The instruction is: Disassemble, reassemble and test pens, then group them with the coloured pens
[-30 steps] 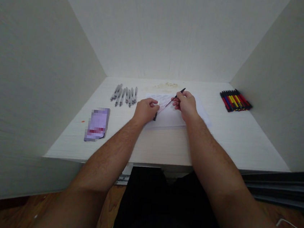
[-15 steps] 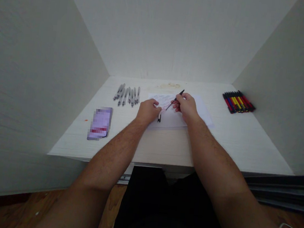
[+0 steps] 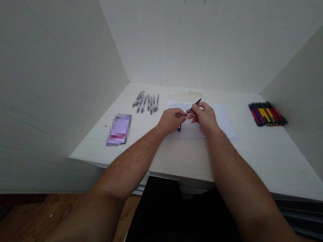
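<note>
My right hand (image 3: 205, 117) pinches a slim black pen piece (image 3: 198, 101), its upper end pointing up and away. The lower end of that piece reaches the fingertips of my left hand (image 3: 173, 120). My left fingers are closed, and a short pen barrel with a black end (image 3: 179, 128) sticks out below them. Both hands are close together over white paper sheets (image 3: 226, 124), some of which carry faint writing at the left. How the two pen parts meet is hidden by my fingers.
Several clear grey pens (image 3: 146, 102) lie at the back left. A row of several black-tipped coloured pens (image 3: 267, 113) lies at the right by the side wall. A phone with a blurred purple screen (image 3: 119, 129) lies at the left of the white desk (image 3: 187, 154).
My right hand has come closer to my left, and the thin end of the black piece now meets the left fingertips. The camera view has shifted to the left.
</note>
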`<state>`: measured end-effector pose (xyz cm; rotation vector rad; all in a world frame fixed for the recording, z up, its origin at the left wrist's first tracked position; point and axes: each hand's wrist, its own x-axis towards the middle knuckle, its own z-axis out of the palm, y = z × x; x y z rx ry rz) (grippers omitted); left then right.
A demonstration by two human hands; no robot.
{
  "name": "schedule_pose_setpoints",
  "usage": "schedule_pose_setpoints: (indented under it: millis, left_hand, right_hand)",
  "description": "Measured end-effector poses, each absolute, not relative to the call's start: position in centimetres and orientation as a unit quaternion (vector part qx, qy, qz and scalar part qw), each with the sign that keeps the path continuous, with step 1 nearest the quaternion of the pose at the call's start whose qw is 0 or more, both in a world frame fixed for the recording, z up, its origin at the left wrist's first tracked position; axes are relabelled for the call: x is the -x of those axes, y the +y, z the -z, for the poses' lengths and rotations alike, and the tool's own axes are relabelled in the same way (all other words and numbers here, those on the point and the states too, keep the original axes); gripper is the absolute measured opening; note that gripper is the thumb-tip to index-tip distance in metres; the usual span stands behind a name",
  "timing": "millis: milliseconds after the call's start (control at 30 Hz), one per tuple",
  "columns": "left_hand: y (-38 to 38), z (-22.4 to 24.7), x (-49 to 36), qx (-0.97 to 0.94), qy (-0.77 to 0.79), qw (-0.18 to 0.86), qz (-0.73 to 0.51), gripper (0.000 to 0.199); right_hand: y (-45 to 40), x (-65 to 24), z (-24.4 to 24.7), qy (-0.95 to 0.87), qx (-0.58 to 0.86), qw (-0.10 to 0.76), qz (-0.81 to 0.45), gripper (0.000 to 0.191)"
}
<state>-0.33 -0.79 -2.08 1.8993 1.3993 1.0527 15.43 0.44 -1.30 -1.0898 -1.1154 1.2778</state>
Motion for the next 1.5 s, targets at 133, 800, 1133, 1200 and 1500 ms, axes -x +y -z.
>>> schedule_pose_setpoints:
  millis: [133,800,1133,1200,1500]
  left_hand:
    - [-0.7,2.0,0.5,-0.706,0.529,0.267,-0.388,0.013]
    - [0.1,2.0,1.5,-0.635,0.597,0.234,-0.431,0.012]
    - [-0.1,2.0,1.3,-0.652,0.593,0.231,-0.412,0.013]
    - [-0.2,2.0,1.2,-0.666,0.581,0.234,-0.404,0.014]
    - [-0.7,1.8,0.8,-0.720,0.531,0.238,-0.378,0.020]
  right_hand:
    - [0.7,-15.6,1.3,-0.445,0.463,0.560,-0.523,0.024]
    - [0.4,-16.0,2.0,-0.687,0.653,0.272,-0.169,0.021]
    - [0.5,-16.1,1.7,-0.657,0.639,0.346,-0.201,0.018]
    - [0.5,-16.0,1.5,-0.615,0.619,0.413,-0.261,0.016]
    - [0.5,-15.9,1.3,-0.491,0.476,0.539,-0.492,0.018]
